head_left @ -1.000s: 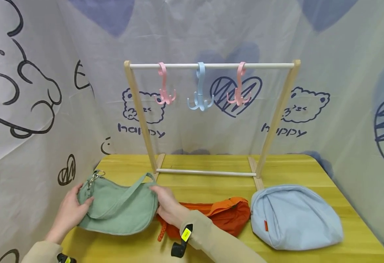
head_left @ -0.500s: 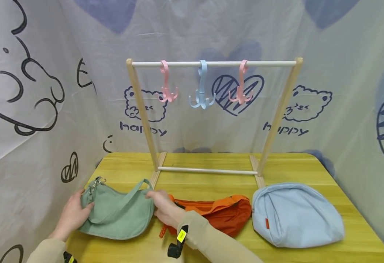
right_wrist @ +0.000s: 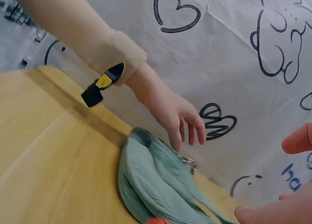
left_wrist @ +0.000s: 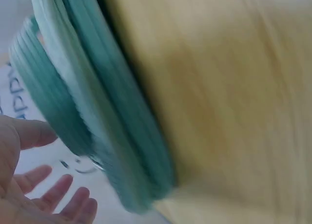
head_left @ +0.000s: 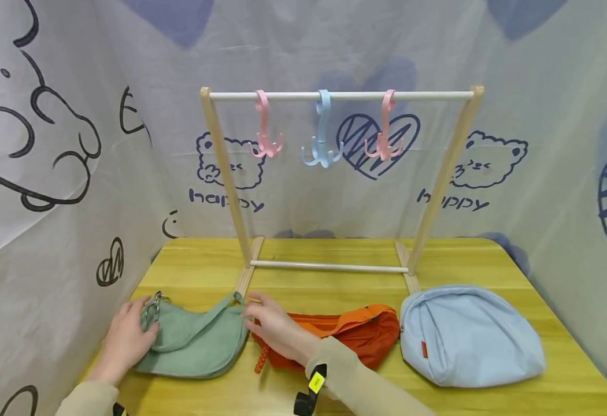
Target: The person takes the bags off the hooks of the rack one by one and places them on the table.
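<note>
A green shoulder bag (head_left: 199,341) lies on the left part of the table, its strap looped across the front and a metal clasp at its upper left corner. Close by the bag's left end is my left hand (head_left: 129,338), its fingers spread and apart from the fabric in the left wrist view. Near the bag's right end hovers my right hand (head_left: 277,323), fingers loose and holding nothing. Partly behind that hand and forearm lies an orange waist bag (head_left: 366,338) with a braided pull at its left end.
To the right sits a light blue pouch (head_left: 472,341) with a small red tag. Behind the bags stands a wooden rack (head_left: 446,173) with a white top bar, from which two pink hooks (head_left: 265,136) and a blue hook (head_left: 322,138) hang. Printed cloth surrounds the table (head_left: 329,248).
The green bag came down from a raised, tilted hold to lying on the table. Both hands have let go of it, and the right hand has drawn slightly away to the right.
</note>
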{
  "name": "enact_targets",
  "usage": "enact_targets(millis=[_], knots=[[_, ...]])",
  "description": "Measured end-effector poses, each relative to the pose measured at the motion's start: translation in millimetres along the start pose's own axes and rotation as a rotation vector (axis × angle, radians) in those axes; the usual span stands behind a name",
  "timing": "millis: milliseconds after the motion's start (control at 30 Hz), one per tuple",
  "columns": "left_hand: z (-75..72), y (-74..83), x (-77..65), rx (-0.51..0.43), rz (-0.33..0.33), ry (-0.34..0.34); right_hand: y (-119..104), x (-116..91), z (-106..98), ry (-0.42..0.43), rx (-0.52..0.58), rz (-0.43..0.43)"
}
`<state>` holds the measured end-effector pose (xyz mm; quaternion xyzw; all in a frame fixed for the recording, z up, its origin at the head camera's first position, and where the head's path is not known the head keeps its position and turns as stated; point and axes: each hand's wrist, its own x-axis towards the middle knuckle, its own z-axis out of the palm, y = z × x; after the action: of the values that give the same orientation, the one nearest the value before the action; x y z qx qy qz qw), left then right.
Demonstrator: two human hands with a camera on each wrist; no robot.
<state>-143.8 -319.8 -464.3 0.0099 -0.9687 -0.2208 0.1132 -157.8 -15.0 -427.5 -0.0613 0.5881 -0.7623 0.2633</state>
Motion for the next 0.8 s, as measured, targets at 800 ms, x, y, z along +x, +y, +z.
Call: enact_targets(millis=[800], knots=[[43.6, 50.6, -7.4, 0.068, 0.203, -0.363, 16, -80, -144, -0.140, -1.233, -0.156]])
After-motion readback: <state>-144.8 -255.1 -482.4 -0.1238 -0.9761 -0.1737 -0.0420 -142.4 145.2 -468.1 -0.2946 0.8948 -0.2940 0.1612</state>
